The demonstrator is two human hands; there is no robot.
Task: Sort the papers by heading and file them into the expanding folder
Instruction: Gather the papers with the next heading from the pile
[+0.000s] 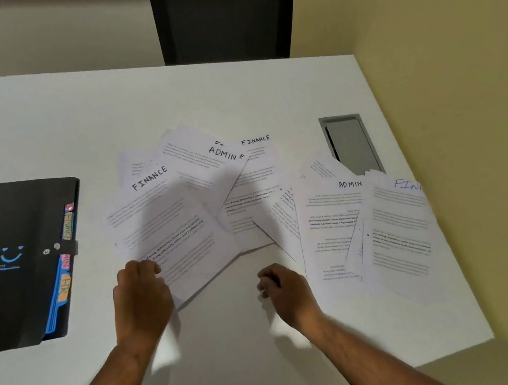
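Both forearms reach in over the white table (41, 130). Left hand (141, 293) rests with curled fingers on the near corner of the FINANCE sheet (165, 224), seemingly gripping its edge; right hand (284, 287) hovers loosely curled, holding nothing, just right of that sheet. Best to lift this sheet cleanly, then gather matching headings. Beyond it lie an ADMIN sheet (206, 163) and more papers. Left of it lies the closed expanding folder (10, 259).

Both forearms enter from lower frame. Left hand (141, 293) at centre-left, fingers curled downward. Right hand (284, 289) at centre, loosely curled, holding nothing.
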